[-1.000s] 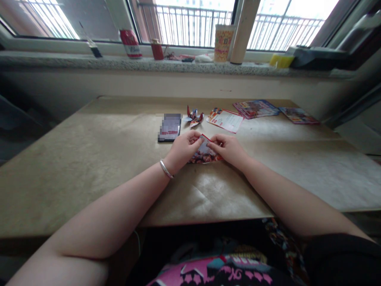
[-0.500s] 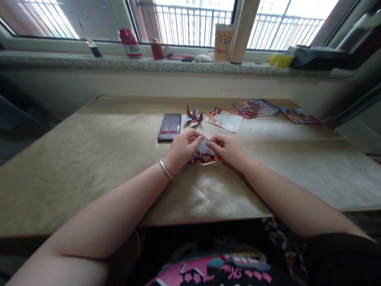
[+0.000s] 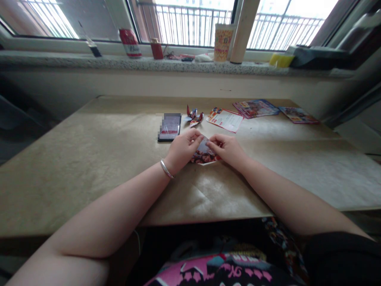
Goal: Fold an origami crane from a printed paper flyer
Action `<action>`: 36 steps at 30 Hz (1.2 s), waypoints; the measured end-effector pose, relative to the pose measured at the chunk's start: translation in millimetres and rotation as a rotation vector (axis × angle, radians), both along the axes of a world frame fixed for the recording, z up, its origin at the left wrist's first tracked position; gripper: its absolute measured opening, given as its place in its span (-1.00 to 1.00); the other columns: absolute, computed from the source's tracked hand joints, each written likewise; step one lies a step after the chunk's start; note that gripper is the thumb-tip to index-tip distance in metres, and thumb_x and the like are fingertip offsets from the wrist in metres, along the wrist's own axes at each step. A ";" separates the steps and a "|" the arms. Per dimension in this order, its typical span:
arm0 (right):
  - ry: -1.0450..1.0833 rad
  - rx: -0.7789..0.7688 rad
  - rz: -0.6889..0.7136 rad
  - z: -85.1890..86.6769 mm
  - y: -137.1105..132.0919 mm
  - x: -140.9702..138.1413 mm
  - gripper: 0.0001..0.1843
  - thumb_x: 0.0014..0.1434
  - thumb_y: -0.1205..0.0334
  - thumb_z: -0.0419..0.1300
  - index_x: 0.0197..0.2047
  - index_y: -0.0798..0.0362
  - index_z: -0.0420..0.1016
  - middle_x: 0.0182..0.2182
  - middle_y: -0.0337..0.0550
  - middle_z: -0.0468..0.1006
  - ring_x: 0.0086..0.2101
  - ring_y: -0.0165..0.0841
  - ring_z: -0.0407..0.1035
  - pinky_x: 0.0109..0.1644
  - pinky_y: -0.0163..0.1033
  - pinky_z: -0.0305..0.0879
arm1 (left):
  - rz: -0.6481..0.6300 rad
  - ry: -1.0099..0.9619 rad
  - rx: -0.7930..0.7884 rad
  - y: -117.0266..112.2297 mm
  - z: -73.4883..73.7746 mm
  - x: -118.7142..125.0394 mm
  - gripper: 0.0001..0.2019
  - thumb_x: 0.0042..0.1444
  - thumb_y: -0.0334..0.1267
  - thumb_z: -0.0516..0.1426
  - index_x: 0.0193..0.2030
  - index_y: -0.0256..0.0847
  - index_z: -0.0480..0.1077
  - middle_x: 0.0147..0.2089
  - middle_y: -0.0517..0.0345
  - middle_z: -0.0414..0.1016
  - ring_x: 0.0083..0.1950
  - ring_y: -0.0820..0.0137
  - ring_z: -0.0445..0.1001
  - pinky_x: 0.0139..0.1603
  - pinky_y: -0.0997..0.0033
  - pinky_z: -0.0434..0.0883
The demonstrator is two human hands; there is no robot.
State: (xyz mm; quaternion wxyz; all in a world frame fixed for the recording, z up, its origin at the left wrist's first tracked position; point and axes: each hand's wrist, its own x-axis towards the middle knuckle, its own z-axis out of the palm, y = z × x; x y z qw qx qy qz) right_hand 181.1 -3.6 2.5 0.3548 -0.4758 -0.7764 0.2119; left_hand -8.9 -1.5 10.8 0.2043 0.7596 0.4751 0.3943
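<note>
Glossy printed paper (image 3: 204, 154), folded to a pointed flat shape, pinched by left hand (image 3: 182, 150) and right hand (image 3: 228, 149) on matte brown-paper-covered table (image 3: 89, 159) under stone windowsill (image 3: 74, 61).

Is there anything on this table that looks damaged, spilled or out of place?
Nothing stands out. The left hand and right hand pinch a folded printed paper on the table. Its brown cover is only creased, and the leaflets lie slightly askew.
</note>
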 end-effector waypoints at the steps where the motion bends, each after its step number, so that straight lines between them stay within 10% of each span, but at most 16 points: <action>1: 0.003 0.003 -0.005 -0.3 0.1 -0.1 -0.75 0.19 0.04 0.16 -0.32 0.05 0.51 -0.51 -0.27 0.48 -0.48 -0.43 0.29 -0.37 -0.33 0.14 | 0.003 0.013 0.003 0.2 0.1 0.0 -0.77 0.21 -0.11 0.07 -0.29 -0.21 0.43 -0.40 0.22 0.48 -0.39 0.44 0.39 -0.39 0.46 0.22; 16: 0.077 -0.092 -0.052 -3.3 10.3 7.6 -0.76 0.13 0.06 0.18 -0.41 0.06 0.41 -0.58 -0.29 0.40 -0.55 -0.45 0.22 -0.45 -0.32 0.08 | -0.115 0.230 -0.162 3.9 2.0 -3.6 -0.71 0.12 -0.07 0.16 -0.12 -0.22 0.42 -0.27 0.13 0.55 -0.26 0.31 0.49 -0.26 0.40 0.35; 36: -0.007 0.009 -0.023 -9.8 16.0 8.2 -0.82 0.18 0.11 0.14 -0.35 0.04 0.40 -0.53 -0.29 0.41 -0.52 -0.43 0.22 -0.40 -0.31 0.09 | 0.057 0.413 -0.063 -1.7 1.9 1.0 -0.71 0.27 -0.08 -0.01 -0.12 -0.16 0.46 -0.23 0.05 0.59 -0.22 0.24 0.52 -0.30 0.38 0.31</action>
